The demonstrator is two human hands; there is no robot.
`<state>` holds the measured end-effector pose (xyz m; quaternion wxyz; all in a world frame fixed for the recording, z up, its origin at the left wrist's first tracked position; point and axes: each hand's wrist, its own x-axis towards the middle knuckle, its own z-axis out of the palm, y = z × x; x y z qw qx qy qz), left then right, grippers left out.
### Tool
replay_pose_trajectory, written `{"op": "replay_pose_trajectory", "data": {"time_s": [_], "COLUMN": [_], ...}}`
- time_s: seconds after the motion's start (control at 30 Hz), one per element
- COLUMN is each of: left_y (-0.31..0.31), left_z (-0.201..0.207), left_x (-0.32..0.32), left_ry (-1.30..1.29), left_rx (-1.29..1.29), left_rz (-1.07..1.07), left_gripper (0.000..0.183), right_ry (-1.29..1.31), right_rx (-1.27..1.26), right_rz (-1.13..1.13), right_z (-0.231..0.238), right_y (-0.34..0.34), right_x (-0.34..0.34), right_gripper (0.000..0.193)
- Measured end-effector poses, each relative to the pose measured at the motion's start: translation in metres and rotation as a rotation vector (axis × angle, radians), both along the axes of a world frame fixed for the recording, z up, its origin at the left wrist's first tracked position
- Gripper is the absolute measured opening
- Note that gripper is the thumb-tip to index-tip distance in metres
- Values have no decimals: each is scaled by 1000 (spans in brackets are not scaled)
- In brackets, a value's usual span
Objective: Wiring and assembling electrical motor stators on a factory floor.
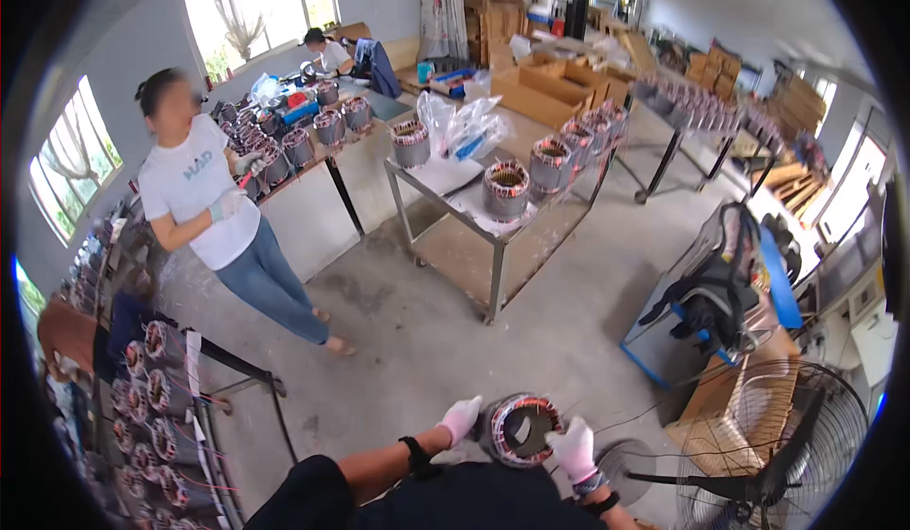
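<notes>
My left hand (462, 420) and right hand (573, 449) flank a stator (497, 428). Whether their fingers grip it, I can't tell.

head: left fisheye, head-worn | looks from above, down and ahead | near, lower edge: left hand (462, 421), right hand (573, 450) | far: window (289, 4)

This is a workshop, shown by rows of motor stators (172, 395) and a metal cart (455, 248).
</notes>
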<state>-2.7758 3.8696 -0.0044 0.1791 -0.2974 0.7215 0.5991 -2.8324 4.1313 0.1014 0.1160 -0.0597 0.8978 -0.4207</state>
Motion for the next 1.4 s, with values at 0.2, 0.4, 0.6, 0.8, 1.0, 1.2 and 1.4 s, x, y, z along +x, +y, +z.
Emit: {"op": "replay_pose_trajectory", "data": {"time_s": [0.2, 0.4, 0.6, 0.8, 1.0, 1.2, 1.4], "left_y": [-13, -38, -79, -127, -150, -153, -142], "left_z": [21, 12, 16, 19, 18, 24, 3], "left_x": [-130, -223, -308, -372, -406, -436, -449], "left_ry": [21, 27, -16, 6, -43, -117, -59], "left_rx": [46, 56, 52, 59, 43, 83, 63], "left_rz": [163, 159, 123, 23, -18, -31, 51], "left_gripper": [55, 53, 55, 53, 55, 56, 51], "right_ry": [28, -24, -102, -120, -178, -243, -241], "right_rx": [23, -41, 75, -42, -34, -34, 6], "right_rz": [67, 70, 30, -66, -78, -70, -42], "right_z": [27, 22, 21, 21, 11, 8, 12], "right_y": [-21, -48, -93, -137, -155, -158, -155], "right_x": [-134, -235, -307, -357, -393, -426, -451], "right_gripper": [27, 29, 35, 34, 32, 30, 32]}}
